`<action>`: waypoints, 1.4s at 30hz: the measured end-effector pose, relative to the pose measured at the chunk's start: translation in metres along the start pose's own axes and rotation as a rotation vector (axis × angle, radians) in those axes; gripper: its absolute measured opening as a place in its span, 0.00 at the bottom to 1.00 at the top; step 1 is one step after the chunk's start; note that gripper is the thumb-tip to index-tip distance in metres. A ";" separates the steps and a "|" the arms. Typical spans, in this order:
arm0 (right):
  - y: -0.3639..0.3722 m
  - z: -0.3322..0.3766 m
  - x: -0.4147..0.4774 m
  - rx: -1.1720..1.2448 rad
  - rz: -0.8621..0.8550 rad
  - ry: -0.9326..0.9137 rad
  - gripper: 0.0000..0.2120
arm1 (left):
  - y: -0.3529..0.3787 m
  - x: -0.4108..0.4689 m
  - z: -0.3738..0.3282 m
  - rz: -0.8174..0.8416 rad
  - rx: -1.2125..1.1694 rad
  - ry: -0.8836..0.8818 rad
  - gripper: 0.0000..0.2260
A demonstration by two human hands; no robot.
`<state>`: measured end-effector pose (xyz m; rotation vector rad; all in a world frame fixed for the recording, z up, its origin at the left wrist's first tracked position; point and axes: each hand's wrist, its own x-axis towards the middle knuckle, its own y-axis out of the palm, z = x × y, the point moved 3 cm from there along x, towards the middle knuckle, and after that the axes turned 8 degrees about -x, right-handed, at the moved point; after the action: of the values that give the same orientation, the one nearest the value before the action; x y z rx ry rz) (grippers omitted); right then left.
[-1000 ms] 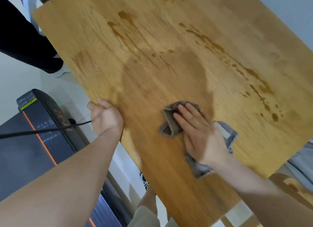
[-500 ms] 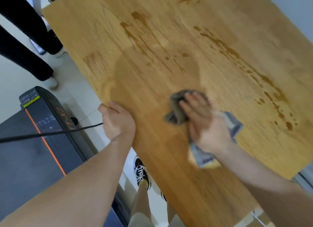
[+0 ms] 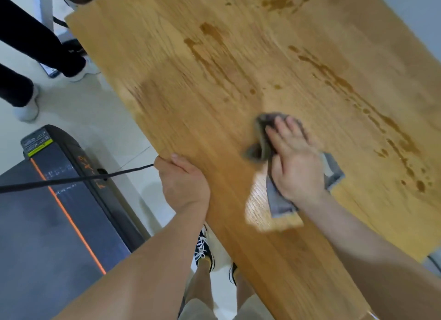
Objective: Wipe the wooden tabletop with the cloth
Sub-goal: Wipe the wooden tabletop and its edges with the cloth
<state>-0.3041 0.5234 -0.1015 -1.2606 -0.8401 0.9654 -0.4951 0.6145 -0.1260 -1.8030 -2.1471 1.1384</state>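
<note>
The wooden tabletop [image 3: 238, 81] fills most of the view, with brown wet streaks across its middle and right side. A grey cloth [image 3: 279, 200] lies flat on the wood near the near edge. My right hand [image 3: 296, 162] presses down on the cloth with fingers spread; the cloth's crumpled dark end sticks out past my fingertips. My left hand [image 3: 183, 176] grips the table's left edge, fingers curled over it. A pale dull patch shows on the wood just below the cloth.
A dark treadmill [image 3: 59, 212] with an orange stripe stands on the floor at the left. A black cord [image 3: 71, 180] runs across it to my left hand. Another person's dark-trousered legs [image 3: 35, 45] stand at the upper left. My own feet [image 3: 205, 253] show below the table edge.
My right hand has slid the cloth farther up the table, away from me. The left hand keeps its grip on the edge. The view has shifted, and the other person's legs have come further in.
</note>
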 end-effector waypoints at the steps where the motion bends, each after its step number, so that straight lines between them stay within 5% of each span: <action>1: 0.001 0.009 0.016 -0.032 -0.020 0.114 0.26 | -0.001 0.000 0.000 -0.002 0.006 -0.001 0.15; 3: 0.010 0.052 0.038 -0.074 -0.040 0.148 0.27 | -0.003 0.000 0.001 -0.016 -0.009 0.007 0.15; 6: 0.020 0.105 0.027 -0.032 -0.007 -0.077 0.25 | -0.002 0.001 0.001 -0.029 -0.029 0.036 0.16; 10: 0.010 0.067 -0.009 -0.007 0.005 -0.226 0.20 | 0.001 0.002 0.001 -0.001 -0.065 0.042 0.17; 16: 0.012 0.049 0.052 -0.087 -0.051 0.248 0.25 | 0.001 0.005 0.006 0.033 -0.141 0.049 0.19; 22: 0.018 0.100 0.016 -0.067 0.051 -0.306 0.21 | -0.004 0.008 0.007 0.119 -0.176 0.089 0.20; 27: 0.003 0.021 0.031 -0.088 -0.004 0.148 0.24 | -0.014 0.061 -0.013 0.228 -0.251 0.073 0.19; 30: 0.013 0.054 0.077 -0.092 -0.045 0.347 0.25 | -0.002 0.092 -0.030 0.129 -0.330 -0.075 0.15; 34: 0.027 0.125 0.056 -0.055 -0.016 -0.137 0.22 | 0.000 0.084 -0.038 0.015 -0.238 0.030 0.18; 37: 0.016 0.097 0.021 -0.075 0.073 -0.318 0.21 | 0.001 0.085 -0.035 0.021 -0.186 0.072 0.19; 42: 0.005 0.028 0.076 -0.134 -0.007 0.263 0.26 | 0.005 0.088 -0.033 0.002 -0.127 0.100 0.22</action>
<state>-0.3014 0.6048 -0.1029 -1.4619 -0.7106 0.7266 -0.4984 0.7076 -0.1371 -1.8702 -2.2057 0.9097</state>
